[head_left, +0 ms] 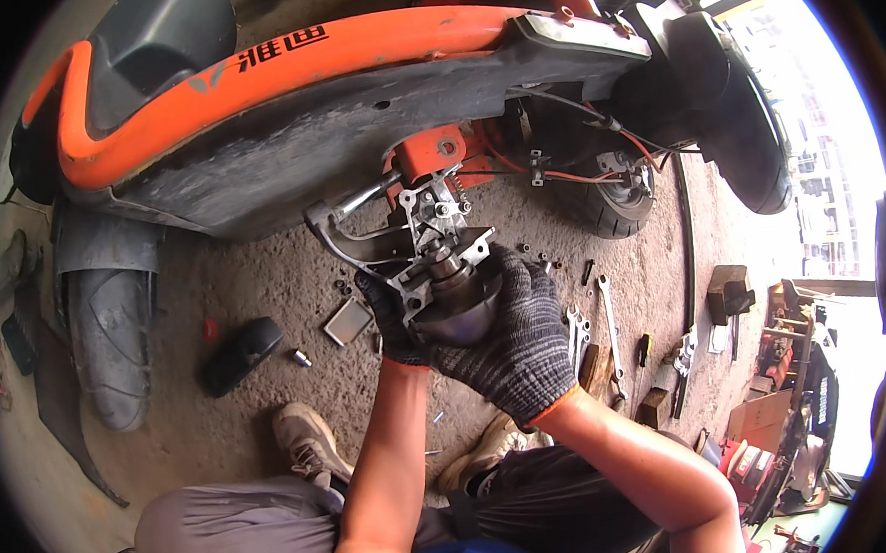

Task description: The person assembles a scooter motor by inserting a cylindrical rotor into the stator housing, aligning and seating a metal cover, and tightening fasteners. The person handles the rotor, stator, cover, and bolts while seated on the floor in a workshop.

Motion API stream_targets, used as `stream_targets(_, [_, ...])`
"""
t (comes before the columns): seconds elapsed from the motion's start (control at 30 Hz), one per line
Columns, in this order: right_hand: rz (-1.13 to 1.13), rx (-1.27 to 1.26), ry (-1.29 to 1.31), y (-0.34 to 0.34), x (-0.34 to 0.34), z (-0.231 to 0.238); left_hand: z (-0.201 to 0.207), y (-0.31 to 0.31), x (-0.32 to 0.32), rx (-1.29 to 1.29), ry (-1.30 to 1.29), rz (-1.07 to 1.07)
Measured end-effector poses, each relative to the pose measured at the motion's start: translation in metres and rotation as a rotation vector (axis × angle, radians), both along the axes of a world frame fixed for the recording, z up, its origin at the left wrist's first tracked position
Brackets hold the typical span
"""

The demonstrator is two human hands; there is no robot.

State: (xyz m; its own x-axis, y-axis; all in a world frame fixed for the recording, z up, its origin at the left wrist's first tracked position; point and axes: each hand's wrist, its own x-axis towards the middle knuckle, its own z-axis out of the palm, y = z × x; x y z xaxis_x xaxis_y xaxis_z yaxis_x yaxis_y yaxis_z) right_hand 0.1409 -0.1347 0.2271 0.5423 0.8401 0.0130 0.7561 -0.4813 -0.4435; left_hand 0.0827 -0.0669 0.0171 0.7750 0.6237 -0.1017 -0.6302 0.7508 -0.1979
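Both my hands wear dark grey knitted gloves with orange cuffs. At the left side of a dark, rounded metal housing [462,323], my left hand [390,319] has its fingers curled against a silver cast bracket [346,243]. My right hand [522,347] wraps around the housing's right side and underside. A shiny cylindrical shaft [450,267] rises from the middle of the housing. Just beyond it, a silver mechanism [434,209] with bolts and a coil spring sits below an orange frame bracket [432,153]. The gloves hide much of the housing.
An orange-trimmed scooter [281,55] spans the far side, with a fender-covered wheel [110,324] left and a smaller wheel [620,207] right. Wrenches [609,328], small nuts, a metal tray [347,323] and a black cover [244,355] lie on the ground.
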Motion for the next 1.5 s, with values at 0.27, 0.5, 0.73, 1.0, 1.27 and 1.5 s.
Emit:
stream_targets(0.27, [-0.06, -0.067, 0.178, 0.0, -0.013, -0.001, 0.034, 0.007, -0.012, 0.121, 0.018, 0.004])
stream_targets(0.5, [-0.073, -0.186, 0.229, 0.002, -0.009, 0.009, 0.018, 0.005, -0.009, 0.032, 0.002, 0.004])
stream_targets(0.73, [-0.138, 0.205, 0.704, -0.034, 0.046, 0.005, -0.049, 0.008, -0.011, -0.065, -0.239, -0.083])
stream_targets(1.0, [-0.192, 0.178, 0.498, -0.088, 0.126, 0.032, -0.058, -0.006, -0.021, 0.097, 0.107, -0.205])
stream_targets(1.27, [-0.415, 0.34, 0.302, -0.243, 0.217, 0.12, -0.051, 0.001, -0.037, 0.226, 0.417, -0.179])
stream_targets(1.5, [-1.335, 0.019, 0.143, -0.519, 0.153, -0.044, -0.03, 0.015, -0.048, 0.406, 0.745, -0.146])
